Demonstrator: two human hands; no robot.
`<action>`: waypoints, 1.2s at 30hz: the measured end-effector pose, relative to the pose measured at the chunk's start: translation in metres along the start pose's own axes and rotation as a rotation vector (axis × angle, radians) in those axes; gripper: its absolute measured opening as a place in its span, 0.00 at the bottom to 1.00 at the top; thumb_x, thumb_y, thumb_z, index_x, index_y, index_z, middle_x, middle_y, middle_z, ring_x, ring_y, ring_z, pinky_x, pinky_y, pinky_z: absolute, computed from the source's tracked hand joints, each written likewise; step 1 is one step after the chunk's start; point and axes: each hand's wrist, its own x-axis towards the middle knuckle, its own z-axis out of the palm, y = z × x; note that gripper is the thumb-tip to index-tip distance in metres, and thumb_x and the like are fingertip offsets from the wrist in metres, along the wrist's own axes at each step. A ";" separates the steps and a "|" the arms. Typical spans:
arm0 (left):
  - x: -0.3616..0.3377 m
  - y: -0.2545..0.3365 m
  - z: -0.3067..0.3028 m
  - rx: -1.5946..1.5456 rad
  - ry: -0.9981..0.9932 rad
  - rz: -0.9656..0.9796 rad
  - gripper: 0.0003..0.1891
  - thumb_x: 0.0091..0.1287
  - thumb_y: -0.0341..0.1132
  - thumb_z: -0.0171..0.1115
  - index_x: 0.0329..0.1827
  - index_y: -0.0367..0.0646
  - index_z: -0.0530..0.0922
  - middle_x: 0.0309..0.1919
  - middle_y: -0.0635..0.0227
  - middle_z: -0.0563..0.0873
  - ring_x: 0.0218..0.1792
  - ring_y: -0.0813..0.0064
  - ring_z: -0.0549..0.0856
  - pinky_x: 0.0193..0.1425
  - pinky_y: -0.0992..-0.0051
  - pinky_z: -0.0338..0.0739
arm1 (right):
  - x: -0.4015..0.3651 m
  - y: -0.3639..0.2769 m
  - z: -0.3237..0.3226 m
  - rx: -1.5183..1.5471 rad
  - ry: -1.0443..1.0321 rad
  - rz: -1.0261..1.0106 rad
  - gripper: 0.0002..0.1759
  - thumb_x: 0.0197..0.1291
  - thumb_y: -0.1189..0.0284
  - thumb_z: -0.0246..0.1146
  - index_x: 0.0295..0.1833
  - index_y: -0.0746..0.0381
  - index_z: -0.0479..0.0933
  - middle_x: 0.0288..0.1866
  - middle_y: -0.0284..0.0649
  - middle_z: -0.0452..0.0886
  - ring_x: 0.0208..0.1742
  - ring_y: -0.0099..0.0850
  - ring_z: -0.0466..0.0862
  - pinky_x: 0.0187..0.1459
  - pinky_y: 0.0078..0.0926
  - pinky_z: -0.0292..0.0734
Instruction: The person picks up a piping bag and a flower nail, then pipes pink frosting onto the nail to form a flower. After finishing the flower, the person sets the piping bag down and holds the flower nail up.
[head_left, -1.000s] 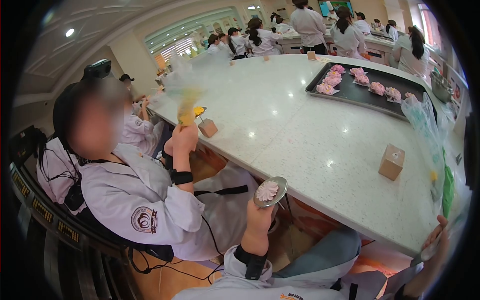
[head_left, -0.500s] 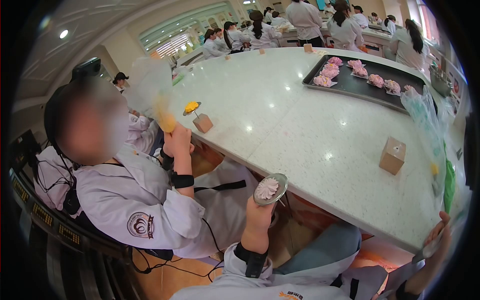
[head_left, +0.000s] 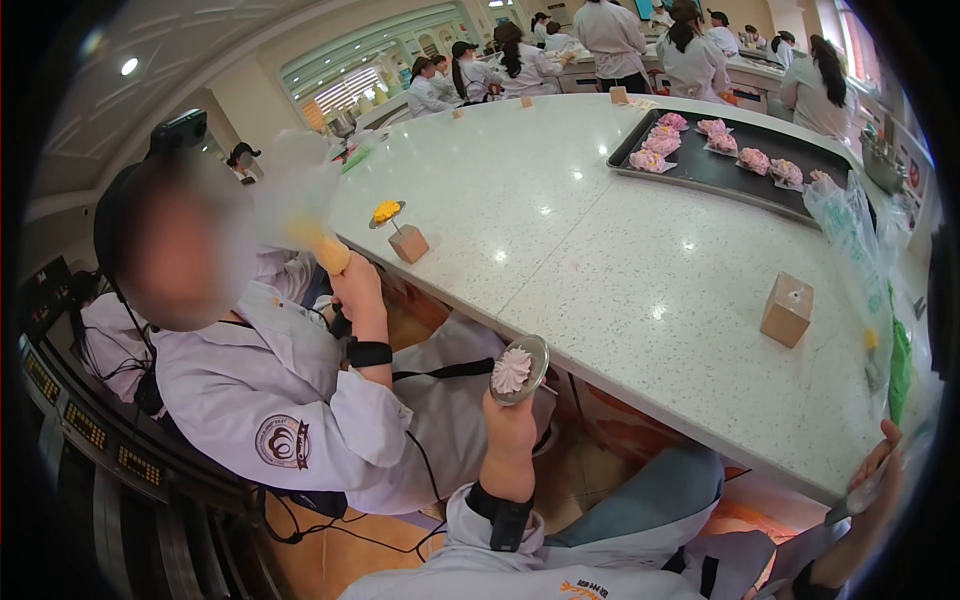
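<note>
My left hand [head_left: 512, 440] is closed on a flower nail [head_left: 541, 366], whose round metal head carries a pale pink piped flower [head_left: 511, 371]. The nail is tilted and held just off the table's front edge. My right hand [head_left: 872, 490], at the far right edge, is wrapped around a piping bag [head_left: 858, 497] with its tip pointing down and left; part of this hand is dark and cut off. Near it on the table lie clear plastic piping bags [head_left: 850, 235] and a green-filled bag [head_left: 900, 370].
A wooden block [head_left: 787, 310] stands on the white table [head_left: 600, 260]. Behind it is a black tray [head_left: 740, 185] with several pink flowers. To the left, a co-worker [head_left: 290, 400] holds a yellow piping bag [head_left: 330, 253] near another block [head_left: 408, 243] bearing a nail with a yellow flower.
My left hand has moved slightly left and up, turning the flower nail a little. The co-worker's hand and yellow bag have shifted slightly. My right hand stays nearly still.
</note>
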 end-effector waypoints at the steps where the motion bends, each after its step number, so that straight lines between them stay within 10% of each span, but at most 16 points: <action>1: -0.001 0.002 0.001 0.000 0.000 0.000 0.13 0.53 0.29 0.54 0.42 0.35 0.69 0.33 0.67 0.75 0.32 0.78 0.74 0.38 0.79 0.67 | 0.000 0.000 0.000 -0.009 0.007 -0.002 0.22 0.57 0.65 0.45 0.52 0.69 0.58 0.15 0.29 0.59 0.11 0.14 0.63 0.11 0.10 0.64; 19: -0.006 0.002 -0.002 0.031 -0.090 -0.061 0.14 0.52 0.22 0.52 0.44 0.33 0.69 0.38 0.66 0.76 0.38 0.79 0.75 0.38 0.82 0.71 | -0.005 -0.003 0.008 -0.214 -0.077 -0.156 0.44 0.43 0.54 0.58 0.58 0.69 0.48 0.15 0.28 0.58 0.13 0.13 0.61 0.14 0.05 0.59; 31: -0.002 0.012 -0.010 0.327 -0.055 0.043 0.14 0.52 0.23 0.54 0.43 0.34 0.70 0.38 0.65 0.76 0.38 0.77 0.75 0.43 0.80 0.69 | -0.006 -0.007 0.013 -0.150 -0.055 -0.129 0.39 0.43 0.58 0.57 0.56 0.71 0.52 0.15 0.30 0.60 0.11 0.14 0.62 0.14 0.05 0.59; 34: 0.001 0.029 -0.008 -0.404 0.029 -0.241 0.14 0.51 0.26 0.55 0.42 0.34 0.70 0.37 0.64 0.77 0.38 0.78 0.75 0.43 0.81 0.68 | -0.006 -0.006 0.011 -0.146 -0.107 -0.144 0.39 0.46 0.57 0.57 0.56 0.71 0.50 0.17 0.29 0.60 0.13 0.13 0.61 0.14 0.06 0.60; 36: 0.009 0.040 0.004 0.641 -0.069 0.097 0.14 0.51 0.27 0.55 0.41 0.34 0.71 0.35 0.64 0.78 0.38 0.78 0.75 0.42 0.81 0.68 | -0.007 -0.008 0.010 -0.153 -0.103 -0.136 0.39 0.46 0.57 0.57 0.56 0.71 0.50 0.17 0.29 0.60 0.13 0.14 0.61 0.14 0.06 0.60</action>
